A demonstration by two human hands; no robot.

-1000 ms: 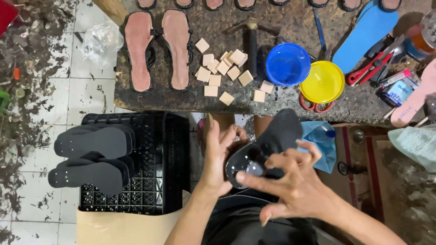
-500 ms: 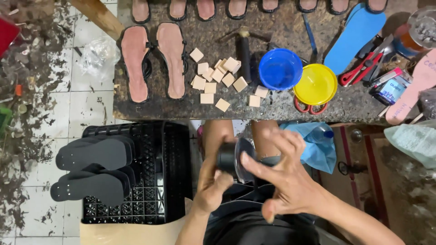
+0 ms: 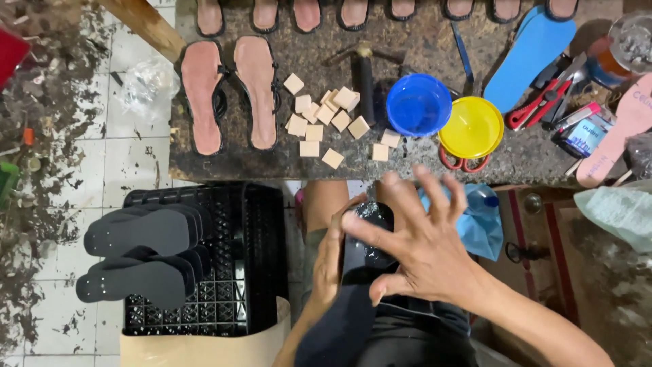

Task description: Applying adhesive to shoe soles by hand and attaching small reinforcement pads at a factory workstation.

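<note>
The left hand wraps its grip around the side of a glossy black sole held over the lap; the right hand, fingers spread wide, presses on it. A small blue-and-white printed package lies on the worktop, right of the yellow bowl.

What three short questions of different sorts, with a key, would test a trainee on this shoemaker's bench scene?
1. True or false: the blue bowl and the yellow bowl sit side by side on the workbench.
2. What does the left hand grip while the right hand spreads its fingers over it?
A. a black sole piece
B. a wooden block
C. red scissors
3. Fill in: the stacked black soles rest on a black plastic ____.

Key: 1 true; 2 A; 3 crate.
</note>
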